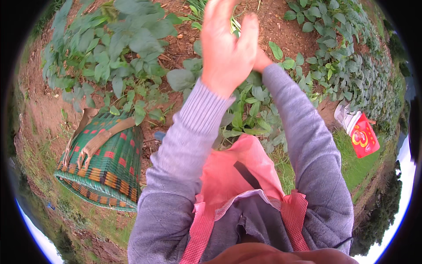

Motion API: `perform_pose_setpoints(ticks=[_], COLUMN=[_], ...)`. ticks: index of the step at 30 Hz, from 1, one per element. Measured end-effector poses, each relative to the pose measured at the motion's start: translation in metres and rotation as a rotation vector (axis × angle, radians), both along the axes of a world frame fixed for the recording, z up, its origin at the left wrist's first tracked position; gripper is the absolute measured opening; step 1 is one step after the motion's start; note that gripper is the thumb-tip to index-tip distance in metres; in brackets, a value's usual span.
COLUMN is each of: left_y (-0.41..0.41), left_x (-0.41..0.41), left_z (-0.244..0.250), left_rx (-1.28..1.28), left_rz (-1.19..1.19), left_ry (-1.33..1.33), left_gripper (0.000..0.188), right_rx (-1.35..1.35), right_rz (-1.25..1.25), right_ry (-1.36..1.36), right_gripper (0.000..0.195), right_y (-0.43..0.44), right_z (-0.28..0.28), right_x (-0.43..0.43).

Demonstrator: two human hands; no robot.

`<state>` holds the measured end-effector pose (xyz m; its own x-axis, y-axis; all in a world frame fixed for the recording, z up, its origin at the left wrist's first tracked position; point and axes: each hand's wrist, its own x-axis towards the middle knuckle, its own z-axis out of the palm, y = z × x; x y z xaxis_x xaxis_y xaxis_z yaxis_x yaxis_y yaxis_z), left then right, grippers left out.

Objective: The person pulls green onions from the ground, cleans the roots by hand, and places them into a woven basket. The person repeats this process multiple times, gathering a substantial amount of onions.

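My left hand (227, 52) is at the top middle, back towards me and slightly blurred. Its thumb stands apart from its fingers, and the picture's upper edge cuts off the fingertips. Pale green stalks (235, 25) show in the gap beside the thumb; they look to lie beyond the hand. Of my right hand (262, 61) only the wrist side is visible, crossing behind the left one. Its fingers are hidden, so whether it grips anything is unclear. Leafy green plants (252, 112) grow beneath both forearms.
A green woven basket (108, 148) with brown straps lies tipped on the left, its mouth towards me. Broad-leaved plants (128, 43) rise from reddish soil (277, 29) at upper left. To the right, a red packet bearing writing (364, 137) touches a white container (346, 117) near dense foliage.
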<state>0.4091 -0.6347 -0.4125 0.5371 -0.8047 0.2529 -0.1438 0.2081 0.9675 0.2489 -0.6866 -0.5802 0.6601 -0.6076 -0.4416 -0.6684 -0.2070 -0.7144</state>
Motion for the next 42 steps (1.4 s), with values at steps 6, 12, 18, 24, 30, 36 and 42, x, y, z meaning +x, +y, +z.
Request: perform_pose_setpoints(ticks=[6, 12, 18, 24, 30, 36, 42], left_y=[-0.074, -0.04, -0.053, -0.058, -0.067, -0.07, -0.059], left_x=[-0.086, -0.077, -0.094, -0.105, -0.103, -0.115, -0.121], left_z=[-0.26, -0.353, -0.362, -0.371, -0.378, -0.384, -0.407], left_rx=[0.52, 0.696, 1.001, 0.986, 0.832, 0.765, 0.555], left_rz=[0.021, 0.17, 0.169, 0.143, 0.179, 0.206, 0.197], left_ry=[1.101, 0.914, 0.959, 0.996, 1.022, 1.062, 1.157], left_gripper=[0.03, 0.058, 0.087, 0.096, 0.07, 0.049, 0.04], right_rx=[1.137, 0.155, -0.008, -0.092, 0.093, 0.124, 0.285], right_rz=[-0.41, -0.104, -0.104, -0.163, -0.123, 0.03, -0.045], right_ry=[-0.313, -0.208, 0.124, 0.349, 0.119, 0.045, 0.151], right_gripper=[0.036, 0.022, 0.065, 0.071, 0.064, 0.058, 0.051], right_y=[0.113, -0.084, -0.159, -0.161, -0.149, -0.149, -0.144], right_z=[-0.055, -0.014, -0.124, -0.246, -0.267, -0.269, -0.26], right_x=[-0.056, -0.086, -0.052, -0.054, -0.043, -0.033, -0.028])
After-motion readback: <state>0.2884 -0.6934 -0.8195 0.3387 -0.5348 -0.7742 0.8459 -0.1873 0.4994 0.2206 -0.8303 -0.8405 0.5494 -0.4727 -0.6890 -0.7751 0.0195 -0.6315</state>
